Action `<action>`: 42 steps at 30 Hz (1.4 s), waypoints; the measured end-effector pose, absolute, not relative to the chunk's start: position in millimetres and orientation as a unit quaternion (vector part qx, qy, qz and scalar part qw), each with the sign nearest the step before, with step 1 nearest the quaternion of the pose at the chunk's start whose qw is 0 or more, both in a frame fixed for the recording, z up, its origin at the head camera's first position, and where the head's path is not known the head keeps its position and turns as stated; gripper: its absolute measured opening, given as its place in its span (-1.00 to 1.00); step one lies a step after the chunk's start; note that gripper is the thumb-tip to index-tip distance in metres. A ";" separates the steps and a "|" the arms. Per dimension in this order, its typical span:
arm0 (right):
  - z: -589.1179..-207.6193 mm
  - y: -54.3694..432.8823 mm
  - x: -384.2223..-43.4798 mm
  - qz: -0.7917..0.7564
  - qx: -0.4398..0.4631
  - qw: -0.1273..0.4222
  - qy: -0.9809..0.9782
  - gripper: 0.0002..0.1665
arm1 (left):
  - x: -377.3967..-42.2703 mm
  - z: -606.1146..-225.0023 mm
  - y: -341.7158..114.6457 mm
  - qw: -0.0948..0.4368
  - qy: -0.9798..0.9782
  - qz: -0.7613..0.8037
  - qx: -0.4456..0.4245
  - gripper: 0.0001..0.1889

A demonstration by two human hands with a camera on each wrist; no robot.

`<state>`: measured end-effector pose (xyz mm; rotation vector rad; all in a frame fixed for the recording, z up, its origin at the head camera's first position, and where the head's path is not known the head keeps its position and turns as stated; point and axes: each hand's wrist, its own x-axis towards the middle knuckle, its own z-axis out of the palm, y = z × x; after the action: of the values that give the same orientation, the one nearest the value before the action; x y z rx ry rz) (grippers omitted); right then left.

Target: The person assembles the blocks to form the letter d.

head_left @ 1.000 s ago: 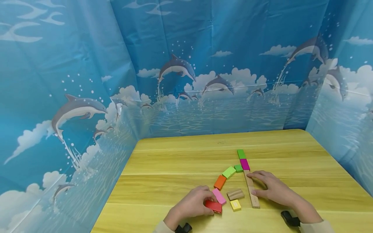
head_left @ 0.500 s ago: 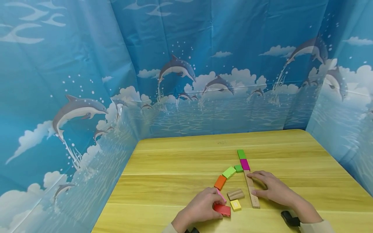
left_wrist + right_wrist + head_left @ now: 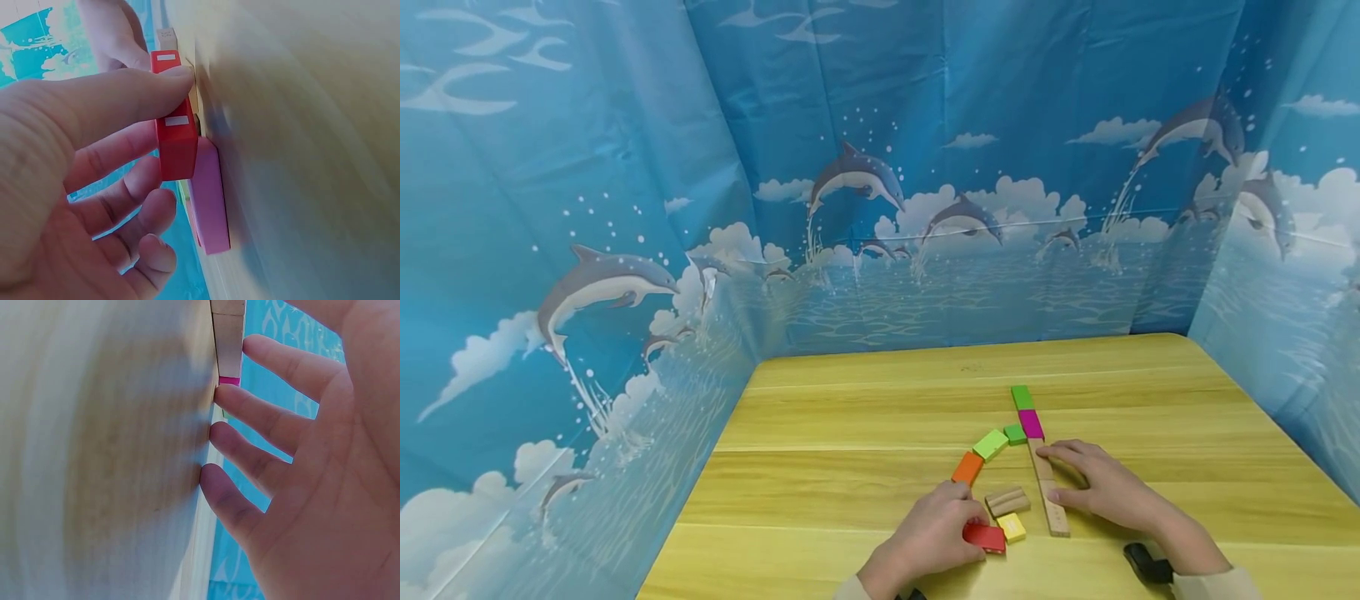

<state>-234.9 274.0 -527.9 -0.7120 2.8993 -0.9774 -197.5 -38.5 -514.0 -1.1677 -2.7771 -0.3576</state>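
Between thumb and fingers, my left hand point(image 3: 934, 529) pinches a red wooden block point(image 3: 987, 538). The red block touches or nearly touches a small yellow block point(image 3: 1012, 527), which sits slightly turned. A pink block point(image 3: 211, 200) stands by the left fingers in the left wrist view; the hand hides it from the head camera. My right hand point(image 3: 1108, 490) rests with spread fingers at a line of plain wooden blocks point(image 3: 1051, 500), fingertips on or beside them. Just left of that line lies a grooved brown block point(image 3: 1007, 501).
Beyond the plain line follow a magenta block point(image 3: 1031, 423) and a green block point(image 3: 1022, 397). A small green block point(image 3: 1015, 433), a lime block point(image 3: 991, 444) and an orange block point(image 3: 967, 468) curve leftward. A dolphin-print sheet point(image 3: 940, 275) hangs behind the wooden table point(image 3: 820, 483).
My left hand has carried the red block to the right, up to the yellow block, which has shifted and turned slightly. The pink block has become hidden in the head view. My right hand stays put.
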 end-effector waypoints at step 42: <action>-530.3 275.2 -235.1 -0.312 -0.225 0.003 0.923 -0.21 | -204.6 -523.7 -27.2 0.013 -0.915 -0.123 -0.384 -0.72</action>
<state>-235.1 275.2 -530.3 -0.7043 2.8935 -0.9784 -204.6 -27.2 -523.7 -1.1950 -2.8509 -0.3832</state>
